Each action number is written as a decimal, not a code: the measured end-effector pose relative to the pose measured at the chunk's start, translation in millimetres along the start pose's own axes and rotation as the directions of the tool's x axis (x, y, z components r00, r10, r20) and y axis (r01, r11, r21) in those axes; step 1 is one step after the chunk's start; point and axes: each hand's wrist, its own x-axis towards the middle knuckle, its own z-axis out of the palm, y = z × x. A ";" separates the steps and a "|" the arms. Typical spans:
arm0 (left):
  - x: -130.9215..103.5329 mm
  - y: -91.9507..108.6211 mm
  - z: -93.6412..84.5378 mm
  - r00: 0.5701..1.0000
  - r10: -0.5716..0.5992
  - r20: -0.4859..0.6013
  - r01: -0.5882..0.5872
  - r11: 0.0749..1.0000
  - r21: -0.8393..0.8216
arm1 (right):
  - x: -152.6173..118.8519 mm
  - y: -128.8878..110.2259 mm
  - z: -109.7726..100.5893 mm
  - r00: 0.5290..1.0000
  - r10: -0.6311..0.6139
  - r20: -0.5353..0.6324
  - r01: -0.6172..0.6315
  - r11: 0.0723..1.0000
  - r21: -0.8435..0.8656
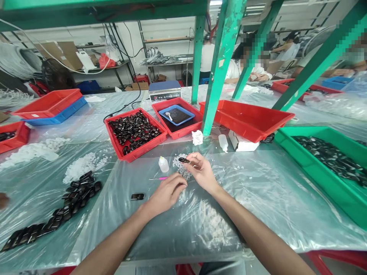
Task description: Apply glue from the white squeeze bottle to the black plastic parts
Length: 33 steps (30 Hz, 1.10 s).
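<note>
Between the thumb and fingers of my right hand (200, 171) is a small glossy black part (183, 160), held over a scatter of small clear pieces (180, 168). My left hand (169, 191) is just left of it, fingers curled and thumb close to them; whatever they pinch, if anything, is too small to make out. A pink-handled tool (163, 178) lies beyond my left hand, beside a small white bottle (163, 164). Another black part (137, 196) rests on the plastic-covered table (114, 225), left of my left hand.
A red tray (137, 154) of black parts stands ahead, with a green bin (329, 183) at right. Black parts (69, 202) line the left side. A green post (219, 68) rises ahead. A person's hand (3, 200) shows at the left edge.
</note>
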 end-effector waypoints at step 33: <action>5.5 -4.8 -16.1 0.874 -0.377 -0.305 0.145 0.804 -0.576 | -4.9 -3.2 1.6 0.952 0.129 0.278 -0.132 0.991 -0.007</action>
